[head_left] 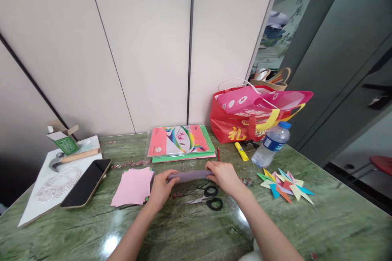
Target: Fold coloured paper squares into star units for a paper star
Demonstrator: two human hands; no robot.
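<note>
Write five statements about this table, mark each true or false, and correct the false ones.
1. The left hand and right hand both hold the purple paper. True.
2. The scissors lie on the table, right of the pink sheets. True.
3. The left hand holds the scissors. False: it holds the purple paper.
4. The bottle is nearer the paper star than the phone is. True.
5. The pink sheets lie right of the paper star. False: they lie left of it.
</note>
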